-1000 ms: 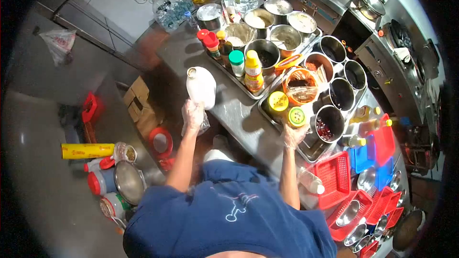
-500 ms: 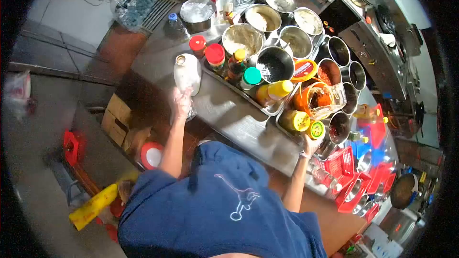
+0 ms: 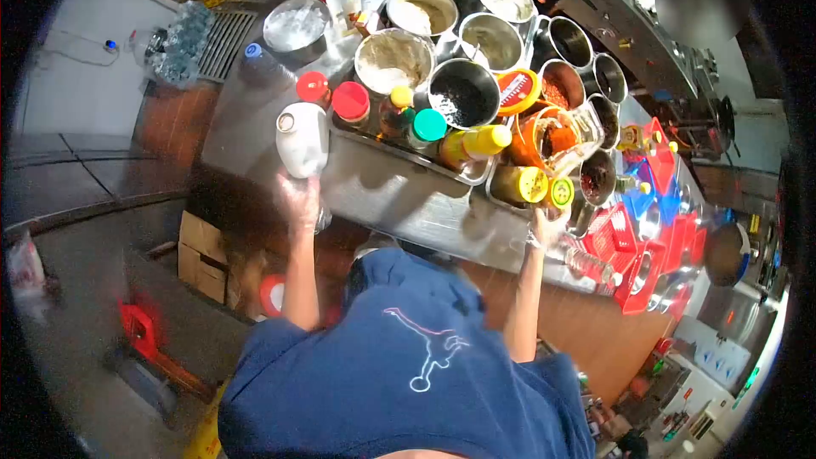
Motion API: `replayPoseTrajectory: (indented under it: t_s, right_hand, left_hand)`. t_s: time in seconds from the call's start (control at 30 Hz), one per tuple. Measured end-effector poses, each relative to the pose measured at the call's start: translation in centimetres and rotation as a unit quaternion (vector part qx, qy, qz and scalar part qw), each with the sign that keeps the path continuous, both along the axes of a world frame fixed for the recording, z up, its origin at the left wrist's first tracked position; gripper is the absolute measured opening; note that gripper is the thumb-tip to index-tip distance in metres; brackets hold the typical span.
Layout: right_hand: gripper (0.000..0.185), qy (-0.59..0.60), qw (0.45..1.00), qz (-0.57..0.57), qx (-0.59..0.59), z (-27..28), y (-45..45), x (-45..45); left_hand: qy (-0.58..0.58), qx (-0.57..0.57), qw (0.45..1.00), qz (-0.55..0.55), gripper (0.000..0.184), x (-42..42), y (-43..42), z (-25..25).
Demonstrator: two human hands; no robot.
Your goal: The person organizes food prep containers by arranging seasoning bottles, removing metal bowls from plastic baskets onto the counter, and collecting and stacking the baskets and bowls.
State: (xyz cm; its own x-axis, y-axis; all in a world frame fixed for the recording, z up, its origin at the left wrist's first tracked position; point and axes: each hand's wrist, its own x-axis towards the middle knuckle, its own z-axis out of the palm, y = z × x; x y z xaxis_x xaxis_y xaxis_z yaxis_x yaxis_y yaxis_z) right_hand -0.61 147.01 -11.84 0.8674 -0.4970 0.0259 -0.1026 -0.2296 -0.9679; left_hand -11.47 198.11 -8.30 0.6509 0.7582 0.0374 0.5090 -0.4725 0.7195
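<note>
We hold a white jug (image 3: 303,140) and a green-topped jar (image 3: 561,192).
At ten o'clock in our view, our left hand (image 3: 299,202) holds the jug low down. At three o'clock, our right hand (image 3: 549,226) grips the jar, just beside a yellow-topped jar (image 3: 520,184).

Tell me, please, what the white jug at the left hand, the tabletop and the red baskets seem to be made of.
White jug: probably plastic, opaque and smooth, with soft shine. Tabletop: likely stainless steel, grey with blurred bright reflections. Red baskets: seemingly plastic, evenly coloured, with perforated walls; finish unclear.
</note>
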Motion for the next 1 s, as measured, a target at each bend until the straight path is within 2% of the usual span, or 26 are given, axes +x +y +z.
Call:
replayPoseTrajectory:
  t_s: [0.07,0.1,0.13,0.17,0.23,0.27,0.33,0.4,0.43,0.47,0.5,0.53,0.6,0.7,0.73,0.77,0.83,0.87,1.0]
  right_hand:
    - [0.078,-0.013,0.993,-0.006,-0.116,0.1,-0.7,-1.0]
    - [0.077,-0.014,0.996,-0.015,-0.089,0.9,-0.3,-1.6]
    - [0.076,-0.018,0.997,-0.029,-0.064,2.1,0.3,-2.1]
    - [0.076,-0.004,0.998,-0.043,-0.039,3.3,1.0,-2.8]
    - [0.074,-0.023,0.999,-0.044,-0.003,3.4,0.4,-4.1]
    - [0.073,-0.049,0.999,-0.024,0.006,2.9,-0.3,-5.2]
    - [0.071,-0.058,0.990,-0.059,0.113,4.1,-0.6,-7.5]
    - [0.066,-0.010,0.992,-0.054,0.114,4.9,-2.1,-10.0]
    - [0.061,0.005,0.997,-0.051,0.063,5.0,-3.2,-11.5]
    - [0.056,0.022,0.999,-0.042,0.013,5.2,-4.4,-13.0]
    - [0.044,0.045,0.997,-0.050,-0.031,5.1,-5.1,-14.6]
    - [0.039,0.053,0.998,-0.040,0.010,6.1,-6.3,-16.2]
    - [0.038,0.025,0.998,-0.021,0.055,4.2,-8.8,-19.8]
    - [0.035,0.111,0.989,-0.012,0.097,3.7,-13.0,-25.2]
    - [0.035,0.112,0.981,-0.034,0.157,3.3,-14.4,-27.1]
    - [0.035,0.132,0.980,-0.050,0.143,3.0,-16.1,-29.0]
    - [0.036,0.173,0.973,-0.105,0.108,3.3,-19.3,-32.1]
    - [0.036,0.144,0.975,-0.112,0.124,0.6,-21.5,-34.0]
    - [0.031,0.112,0.967,-0.193,0.124,0.3,-27.8,-38.1]
  left_hand:
    - [-0.091,0.081,0.992,0.029,0.056,-1.1,-0.7,-0.4]
    - [-0.081,0.088,0.992,0.039,0.067,-1.9,-1.3,-0.5]
    - [-0.004,0.088,0.994,0.062,0.066,-2.0,-3.0,2.5]
    - [-0.044,0.148,0.987,0.035,0.065,-2.8,-3.9,2.4]
    - [-0.066,0.046,0.996,0.031,0.063,-3.4,-7.3,2.7]
    - [-0.072,0.086,0.994,-0.009,0.057,-3.9,-9.0,2.0]
    - [-0.076,0.015,0.992,-0.100,0.043,-3.9,-13.6,3.2]
    - [-0.072,-0.066,0.971,-0.218,0.029,-3.5,-18.8,3.0]
    - [-0.096,-0.161,0.953,-0.237,0.029,-3.1,-21.8,2.5]
    - [-0.057,-0.066,0.938,-0.335,0.028,-3.5,-24.0,2.4]
    - [-0.055,-0.066,0.920,-0.381,0.028,-3.5,-26.5,2.9]
    - [-0.054,-0.061,0.902,-0.425,0.027,-3.4,-29.5,3.5]
    - [-0.076,-0.097,0.856,-0.502,0.027,-3.5,-34.5,2.0]
    - [-0.104,-0.106,0.826,-0.544,0.032,-4.0,-42.9,3.0]
    - [-0.112,-0.087,0.811,-0.568,0.034,-4.1,-45.1,2.4]
    - [-0.066,-0.102,0.814,-0.569,0.042,-4.3,-47.0,1.4]
    - [-0.066,-0.064,0.799,-0.594,0.045,-4.4,-50.8,2.0]
    - [-0.065,-0.029,0.791,-0.608,0.049,-4.5,-52.5,2.2]
    - [-0.103,-0.085,0.779,-0.612,0.059,-5.1,-57.4,3.1]
